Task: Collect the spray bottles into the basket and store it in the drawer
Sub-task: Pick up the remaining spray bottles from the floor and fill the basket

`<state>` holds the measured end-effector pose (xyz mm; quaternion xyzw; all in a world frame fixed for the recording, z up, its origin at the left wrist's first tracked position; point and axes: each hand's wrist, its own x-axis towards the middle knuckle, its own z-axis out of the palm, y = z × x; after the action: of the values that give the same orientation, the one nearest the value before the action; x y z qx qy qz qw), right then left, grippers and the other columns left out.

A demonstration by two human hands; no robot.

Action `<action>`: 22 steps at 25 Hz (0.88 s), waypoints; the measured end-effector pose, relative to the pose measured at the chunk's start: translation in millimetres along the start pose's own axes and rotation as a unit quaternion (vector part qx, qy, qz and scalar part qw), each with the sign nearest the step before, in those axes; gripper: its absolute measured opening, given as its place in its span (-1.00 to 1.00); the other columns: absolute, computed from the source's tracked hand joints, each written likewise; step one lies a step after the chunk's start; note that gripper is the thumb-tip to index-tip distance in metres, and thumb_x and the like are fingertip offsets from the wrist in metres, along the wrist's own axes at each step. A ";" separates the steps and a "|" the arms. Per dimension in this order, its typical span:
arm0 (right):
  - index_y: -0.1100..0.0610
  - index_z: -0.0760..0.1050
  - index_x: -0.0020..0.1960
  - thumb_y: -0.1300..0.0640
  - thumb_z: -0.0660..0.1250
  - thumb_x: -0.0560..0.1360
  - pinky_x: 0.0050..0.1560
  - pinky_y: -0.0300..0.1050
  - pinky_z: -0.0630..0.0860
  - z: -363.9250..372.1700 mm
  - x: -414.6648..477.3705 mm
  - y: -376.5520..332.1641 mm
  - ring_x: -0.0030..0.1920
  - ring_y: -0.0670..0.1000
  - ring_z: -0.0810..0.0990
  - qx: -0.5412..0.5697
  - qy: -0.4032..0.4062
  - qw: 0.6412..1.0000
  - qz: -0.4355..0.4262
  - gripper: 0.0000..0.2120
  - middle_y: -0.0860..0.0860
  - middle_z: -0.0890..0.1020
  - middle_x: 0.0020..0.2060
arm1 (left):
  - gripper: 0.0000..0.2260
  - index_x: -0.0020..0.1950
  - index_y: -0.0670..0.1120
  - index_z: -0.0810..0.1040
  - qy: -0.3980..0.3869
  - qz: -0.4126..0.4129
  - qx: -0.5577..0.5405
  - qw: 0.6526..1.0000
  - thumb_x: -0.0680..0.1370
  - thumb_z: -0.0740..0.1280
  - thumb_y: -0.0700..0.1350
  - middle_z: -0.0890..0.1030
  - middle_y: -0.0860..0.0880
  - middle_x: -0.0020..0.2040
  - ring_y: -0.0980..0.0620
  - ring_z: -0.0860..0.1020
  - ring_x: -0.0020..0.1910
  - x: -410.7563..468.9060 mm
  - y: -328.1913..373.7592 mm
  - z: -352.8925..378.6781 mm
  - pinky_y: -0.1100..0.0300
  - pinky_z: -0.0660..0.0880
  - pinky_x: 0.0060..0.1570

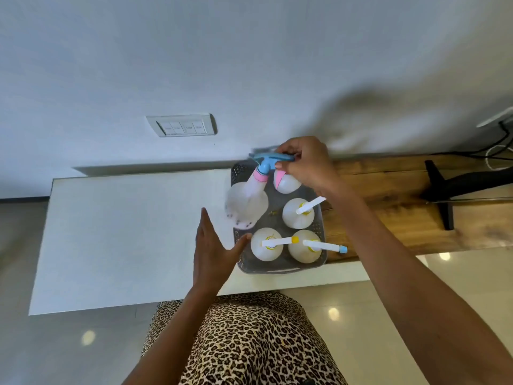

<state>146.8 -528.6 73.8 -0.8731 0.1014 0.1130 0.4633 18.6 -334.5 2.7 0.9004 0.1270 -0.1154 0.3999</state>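
Bare forearms without sleeves, leopard-print garment (pixel 249 343) in tan, black, cream

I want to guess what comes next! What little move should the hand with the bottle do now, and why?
Probably lower the held bottle straight down into the basket. The right hand holds it by its blue sprayer, tilted above the basket's empty back-left spot, while four bottles already stand in the others. The left hand is open beside the basket, its thumb near the rim, ready to steady it.

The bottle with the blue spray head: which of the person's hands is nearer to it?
Right. The right hand grips the blue spray head of the bottle; the left hand, open, is just below its base, apart.
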 end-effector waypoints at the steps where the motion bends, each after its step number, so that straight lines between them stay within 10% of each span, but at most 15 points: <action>1: 0.22 0.60 -0.03 0.33 0.47 0.33 0.02 -0.04 0.57 6.0 -2.1 8.6 -0.10 0.06 0.64 -0.003 0.002 1.000 -0.002 -0.78 0.14 0.69 -0.09 | -0.09 0.51 -0.06 -0.08 -0.001 -0.002 0.005 1.000 0.37 0.38 0.20 0.12 -0.08 0.53 -0.07 0.16 0.48 -0.7 -1.3 -0.6 0.02 0.26 0.34; 8: 0.30 0.61 0.01 0.37 0.40 0.39 -0.19 -0.52 0.42 57.5 -5.2 75.5 -0.11 0.04 0.59 -0.065 0.030 0.997 -0.030 -0.80 0.23 0.68 -0.05 | -0.24 0.51 -0.10 -0.08 -0.021 -0.051 0.020 0.998 0.49 0.28 0.13 0.09 -0.09 0.54 -0.05 0.14 0.49 -6.3 -15.8 -4.6 0.05 0.21 0.37; 12: 0.30 0.60 0.01 0.38 0.36 0.40 -0.11 -0.23 0.48 78.6 -7.3 96.9 -0.08 0.15 0.63 -0.069 0.038 0.997 -0.023 -0.81 0.24 0.69 -0.08 | -0.28 0.50 -0.13 -0.03 -0.023 -0.061 0.022 0.998 0.51 0.28 0.08 0.11 -0.10 0.53 -0.04 0.15 0.49 -8.6 -20.1 -3.2 0.09 0.18 0.38; 22: 0.32 0.57 0.00 0.40 0.36 0.40 -0.10 -0.24 0.47 84.4 -3.2 97.7 -0.05 0.13 0.61 -0.060 0.019 0.998 0.005 -0.82 0.24 0.66 -0.05 | -0.38 0.49 -0.14 0.08 -0.022 -0.072 0.011 0.997 0.52 0.29 -0.02 0.17 -0.09 0.52 -0.02 0.18 0.48 -9.4 -20.2 1.5 0.13 0.19 0.37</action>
<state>107.6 -511.8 -48.1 -0.9010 0.1071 0.1047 0.4073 3.1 -323.8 -9.3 0.8904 0.1815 -0.1650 0.3834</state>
